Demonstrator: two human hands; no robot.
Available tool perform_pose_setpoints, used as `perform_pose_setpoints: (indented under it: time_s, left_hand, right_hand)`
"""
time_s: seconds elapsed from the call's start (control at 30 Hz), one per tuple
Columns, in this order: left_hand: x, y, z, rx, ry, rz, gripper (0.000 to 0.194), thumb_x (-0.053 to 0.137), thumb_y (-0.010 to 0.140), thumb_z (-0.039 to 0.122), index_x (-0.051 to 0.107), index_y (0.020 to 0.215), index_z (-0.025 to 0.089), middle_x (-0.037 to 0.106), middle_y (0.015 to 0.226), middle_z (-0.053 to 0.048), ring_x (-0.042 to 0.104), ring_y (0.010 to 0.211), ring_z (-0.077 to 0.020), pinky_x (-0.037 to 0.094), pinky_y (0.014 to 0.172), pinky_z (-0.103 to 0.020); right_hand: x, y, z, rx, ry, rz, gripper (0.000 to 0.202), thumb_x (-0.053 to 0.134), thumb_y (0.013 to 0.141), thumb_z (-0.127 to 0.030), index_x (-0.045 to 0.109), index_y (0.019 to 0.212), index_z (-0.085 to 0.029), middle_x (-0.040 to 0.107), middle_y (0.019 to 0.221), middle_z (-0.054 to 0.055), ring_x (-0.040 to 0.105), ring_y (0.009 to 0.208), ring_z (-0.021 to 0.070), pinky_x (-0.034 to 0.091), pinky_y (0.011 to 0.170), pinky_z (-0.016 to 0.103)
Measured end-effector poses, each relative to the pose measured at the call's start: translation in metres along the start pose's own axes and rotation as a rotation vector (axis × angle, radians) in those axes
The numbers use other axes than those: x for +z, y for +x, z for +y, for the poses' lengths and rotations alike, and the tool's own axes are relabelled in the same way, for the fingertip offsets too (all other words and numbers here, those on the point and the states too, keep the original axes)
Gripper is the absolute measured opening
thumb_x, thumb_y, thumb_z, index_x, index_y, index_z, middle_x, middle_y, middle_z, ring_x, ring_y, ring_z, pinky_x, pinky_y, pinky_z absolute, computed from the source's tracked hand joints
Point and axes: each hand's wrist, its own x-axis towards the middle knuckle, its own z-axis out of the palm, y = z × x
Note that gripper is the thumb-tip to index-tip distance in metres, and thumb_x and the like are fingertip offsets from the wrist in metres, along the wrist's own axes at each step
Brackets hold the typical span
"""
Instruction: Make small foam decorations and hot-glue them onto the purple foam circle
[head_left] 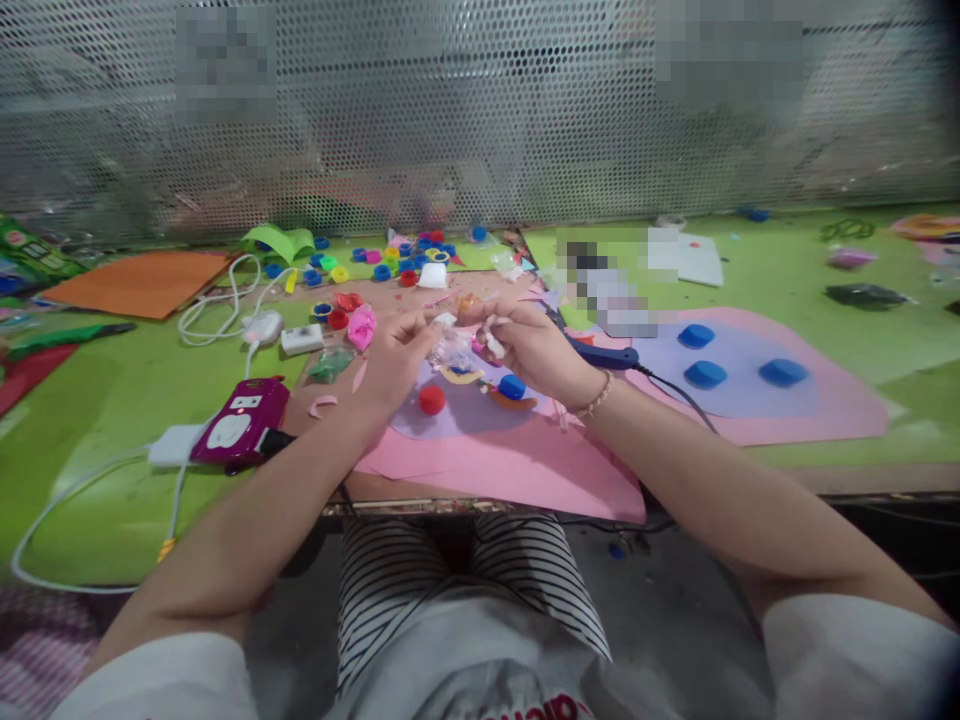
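Crumpled, glossy clear film (454, 350) shows over flat lilac-and-pink paper (510, 480), between the left hand (403, 350), fingertips pinched on a white scrap (445, 320), and the right hand (541, 348), fingers closed on a ragged white wad (494, 340). A round red cap (431, 401) and blue cap (512, 387) sit nearby.

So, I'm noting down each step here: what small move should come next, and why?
Probably the right hand should lay its white scrap aside: both hands look occupied, the left hand with crinkled clear plastic, and using the blue corded tool nearby would need a free hand.
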Motion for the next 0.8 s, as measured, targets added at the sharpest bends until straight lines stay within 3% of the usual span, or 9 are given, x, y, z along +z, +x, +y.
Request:
perform_pose_setpoints:
  time_s: [0.1,0.2,0.27,0.33,0.5,0.6,0.8]
  left_hand:
    - [0.001,-0.001,0.004,0.028,0.061,0.044,0.038,0.058,0.078,0.026,0.033,0.050,0.020,0.045,0.054,0.001,0.055,0.074,-0.0148,0.041,0.064,-0.028]
    - [0.002,-0.003,0.008,0.071,0.106,0.053,0.038,0.058,0.079,0.025,0.035,0.050,0.020,0.049,0.057,0.000,0.057,0.082,-0.0161,0.042,0.071,-0.029]
    - [0.004,-0.005,0.011,0.104,0.124,0.036,0.038,0.058,0.079,0.025,0.036,0.050,0.020,0.050,0.058,0.000,0.057,0.083,-0.0161,0.041,0.073,-0.029]
    - [0.005,-0.007,0.014,0.101,0.124,0.015,0.038,0.058,0.079,0.025,0.035,0.050,0.019,0.046,0.057,0.001,0.054,0.076,-0.0145,0.041,0.070,-0.029]
    - [0.006,-0.006,0.012,0.019,0.031,-0.057,0.039,0.058,0.079,0.028,0.033,0.050,0.019,0.038,0.056,0.002,0.039,0.057,-0.0107,0.034,0.055,-0.027]
    - [0.007,-0.003,0.004,-0.016,-0.034,-0.085,0.034,0.059,0.078,0.028,0.039,0.052,0.019,0.042,0.059,0.001,0.042,0.059,-0.0114,0.037,0.056,-0.027]
    - [0.011,0.000,-0.002,-0.044,-0.132,0.044,0.033,0.066,0.070,0.022,0.043,0.047,0.018,0.051,0.063,0.000,0.054,0.072,-0.0129,0.045,0.066,-0.026]
  right_hand:
    - [0.000,-0.006,-0.005,-0.225,-0.339,0.043,0.015,0.044,0.080,-0.017,0.055,0.091,-0.020,0.057,0.083,0.002,0.050,0.071,0.0134,0.045,0.067,0.030]
    - [0.006,-0.014,-0.009,-0.488,-0.747,0.059,0.017,0.057,0.081,-0.027,0.052,0.096,-0.020,0.057,0.100,0.007,0.052,0.096,0.0216,0.043,0.087,0.040]
    - [0.011,-0.017,-0.008,-0.568,-0.961,0.045,0.027,0.065,0.078,-0.032,0.051,0.097,-0.018,0.056,0.103,0.011,0.051,0.101,0.0259,0.042,0.089,0.043]
    - [0.014,-0.016,-0.005,-0.577,-1.068,0.022,0.025,0.064,0.080,-0.032,0.051,0.095,-0.018,0.057,0.101,0.013,0.052,0.097,0.0259,0.043,0.084,0.042]
    - [0.007,-0.008,-0.001,-0.521,-0.937,-0.045,0.013,0.056,0.087,-0.029,0.049,0.082,-0.020,0.059,0.083,0.005,0.053,0.079,0.0180,0.041,0.073,0.032]
    - [-0.001,-0.003,-0.002,-0.453,-0.818,-0.018,0.014,0.056,0.085,-0.026,0.048,0.075,-0.020,0.057,0.074,0.001,0.051,0.070,0.0144,0.039,0.068,0.029]
    - [-0.003,0.000,-0.005,-0.348,-0.750,0.126,0.015,0.052,0.083,-0.024,0.045,0.071,-0.020,0.050,0.062,-0.003,0.046,0.061,0.0124,0.035,0.063,0.027]
